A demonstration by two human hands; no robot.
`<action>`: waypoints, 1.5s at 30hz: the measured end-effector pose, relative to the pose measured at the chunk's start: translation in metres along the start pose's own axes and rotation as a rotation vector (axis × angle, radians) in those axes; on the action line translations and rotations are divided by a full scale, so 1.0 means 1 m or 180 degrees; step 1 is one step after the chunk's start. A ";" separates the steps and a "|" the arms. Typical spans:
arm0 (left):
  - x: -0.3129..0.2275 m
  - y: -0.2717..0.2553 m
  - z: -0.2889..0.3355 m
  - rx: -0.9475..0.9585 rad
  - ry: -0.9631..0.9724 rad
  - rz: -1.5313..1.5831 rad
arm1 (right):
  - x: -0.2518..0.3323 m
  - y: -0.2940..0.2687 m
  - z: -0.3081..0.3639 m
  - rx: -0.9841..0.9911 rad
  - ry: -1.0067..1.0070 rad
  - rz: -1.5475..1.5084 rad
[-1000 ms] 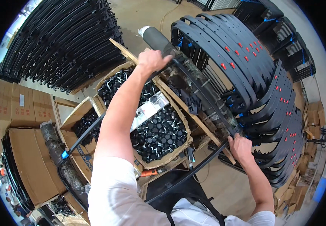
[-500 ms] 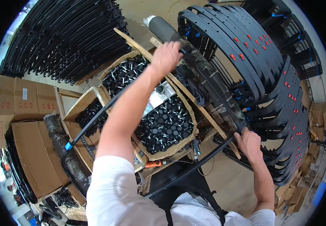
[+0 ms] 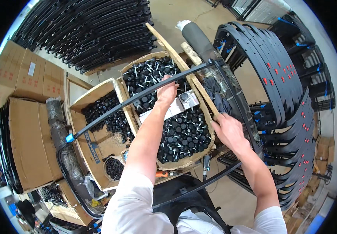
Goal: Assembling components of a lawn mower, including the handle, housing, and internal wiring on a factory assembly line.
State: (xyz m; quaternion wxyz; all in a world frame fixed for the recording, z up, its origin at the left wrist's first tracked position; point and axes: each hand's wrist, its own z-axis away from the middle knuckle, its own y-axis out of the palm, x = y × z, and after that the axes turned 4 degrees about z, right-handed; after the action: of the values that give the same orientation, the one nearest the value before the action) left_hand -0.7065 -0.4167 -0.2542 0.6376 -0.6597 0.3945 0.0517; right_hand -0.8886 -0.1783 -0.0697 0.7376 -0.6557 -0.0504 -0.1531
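Note:
A large black metal frame [image 3: 115, 110] lies across the padded rolls and over the cardboard bins. My left hand [image 3: 167, 93] is over its far bar, above a bin of black round knobs with metal studs [image 3: 149, 74]; whether the fingers grip the bar is hidden. My right hand [image 3: 229, 130] reaches in over the wooden slat [image 3: 204, 95] at the bin's right edge, fingers loosely bent and apart, holding nothing I can see. Between the two heaps of knobs lies a white box [image 3: 173, 110]. A blue cap [image 3: 70, 138] covers the frame's left corner.
A bin of small black parts [image 3: 110, 113] stands left, with a smaller container [image 3: 114, 168] below. An orange-handled tool [image 3: 161, 174] lies near the front. Curved black frames with red pieces [image 3: 277, 74] stand right; stacked black frames [image 3: 94, 35] and cartons [image 3: 30, 78] are at left.
My left hand has left the frame's far corner for the middle of its far bar. My right hand has moved from the frame's right side to the wooden slat. The view has shifted.

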 end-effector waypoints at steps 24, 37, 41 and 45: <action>-0.065 -0.187 0.274 0.0380 -0.2500 0.3940 | 0.081 0.096 -0.117 -0.0788 -0.1013 -0.0896; -0.041 -0.264 0.416 0.0174 -0.2110 0.3896 | 0.267 0.071 -0.158 0.0053 -0.1180 -0.1464; -0.023 -0.277 0.447 0.0123 -0.2181 0.3867 | 0.272 0.067 -0.163 0.0439 -0.1248 -0.0975; -0.007 -0.285 0.469 0.0119 -0.2144 0.3830 | 0.288 0.058 -0.163 0.0392 -0.1380 -0.0520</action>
State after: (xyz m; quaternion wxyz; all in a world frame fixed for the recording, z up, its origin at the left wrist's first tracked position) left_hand -0.3402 -0.0353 -0.1067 0.5971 -0.2629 0.4732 0.5920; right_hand -0.6194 -0.3789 -0.0677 0.7333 -0.6208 -0.2698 -0.0645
